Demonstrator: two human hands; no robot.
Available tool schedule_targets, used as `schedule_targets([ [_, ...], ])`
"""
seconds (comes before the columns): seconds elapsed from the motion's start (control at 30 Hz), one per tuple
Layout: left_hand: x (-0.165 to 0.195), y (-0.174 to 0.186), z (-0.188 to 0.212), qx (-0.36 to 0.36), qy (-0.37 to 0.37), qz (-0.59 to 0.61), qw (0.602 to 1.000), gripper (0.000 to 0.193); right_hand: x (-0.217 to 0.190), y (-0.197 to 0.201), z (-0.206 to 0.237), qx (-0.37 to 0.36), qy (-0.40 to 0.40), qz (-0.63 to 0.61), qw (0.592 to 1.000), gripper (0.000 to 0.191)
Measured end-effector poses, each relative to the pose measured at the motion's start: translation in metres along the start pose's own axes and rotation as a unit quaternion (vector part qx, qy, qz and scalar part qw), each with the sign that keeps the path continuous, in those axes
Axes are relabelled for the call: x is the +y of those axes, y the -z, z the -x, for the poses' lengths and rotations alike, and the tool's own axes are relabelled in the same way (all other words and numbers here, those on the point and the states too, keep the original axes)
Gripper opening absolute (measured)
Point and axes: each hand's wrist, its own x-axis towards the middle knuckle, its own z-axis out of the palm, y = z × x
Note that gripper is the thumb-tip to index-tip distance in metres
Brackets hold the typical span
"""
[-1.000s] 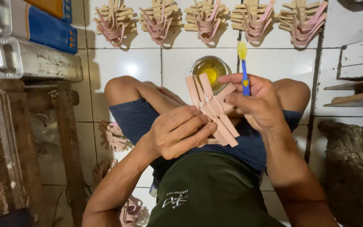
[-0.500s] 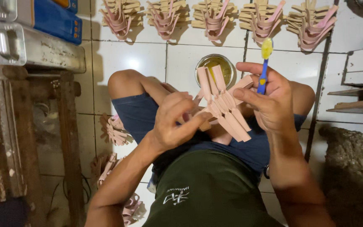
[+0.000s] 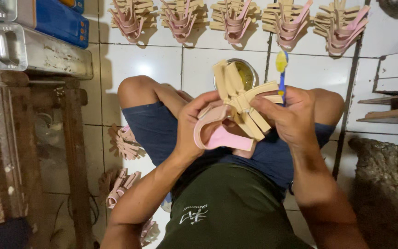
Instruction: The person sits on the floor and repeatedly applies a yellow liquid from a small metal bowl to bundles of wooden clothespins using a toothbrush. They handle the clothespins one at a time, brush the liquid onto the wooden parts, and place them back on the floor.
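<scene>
Straps point(image 3: 242, 108), tan and crossed into a fan with a pink loop point(image 3: 217, 133) curling off the near side, sit between my two hands above my lap. My left hand point(image 3: 194, 124) is closed around the pink loop and the near ends of the tan strips. My right hand point(image 3: 291, 120) pinches the far tan ends and also clamps a blue-handled brush point(image 3: 281, 69) with a yellow head, pointing up. Just beyond the bundle stands a small tin of yellowish glue point(image 3: 242, 74) on the white tiled floor point(image 3: 153, 60).

To do this well, I judge that I should keep the crossing point pressed flat and the brush head clear of the strips.

Farther off, a row of finished strap bundles point(image 3: 236, 18) lies along the tiles; more lie at my left, near a worn wooden bench point(image 3: 74, 138).
</scene>
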Motion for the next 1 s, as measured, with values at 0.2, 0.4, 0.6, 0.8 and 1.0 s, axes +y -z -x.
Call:
schedule_targets([
  [0.2,-0.003,-0.002,-0.005,0.079,0.043,-0.029,0.996,0.022,-0.007,-0.010,-0.002,0.034,-0.012,0.027,0.999,0.010],
  [0.4,0.007,0.000,-0.006,0.036,-0.016,-0.088,0.995,0.022,-0.013,-0.019,-0.004,0.041,0.003,0.014,0.999,0.009],
  [0.6,0.022,-0.001,-0.011,-0.009,0.007,-0.106,0.994,0.029,-0.024,-0.020,-0.009,0.036,0.018,0.133,0.990,0.008],
  [0.8,0.029,0.004,-0.008,-0.026,0.026,-0.123,0.992,0.027,-0.018,-0.019,-0.009,0.029,-0.023,0.040,0.999,0.008],
  [1.0,0.027,0.008,-0.010,-0.006,0.014,-0.070,0.997,0.028,-0.012,-0.021,-0.011,0.041,-0.017,0.046,0.998,0.009],
])
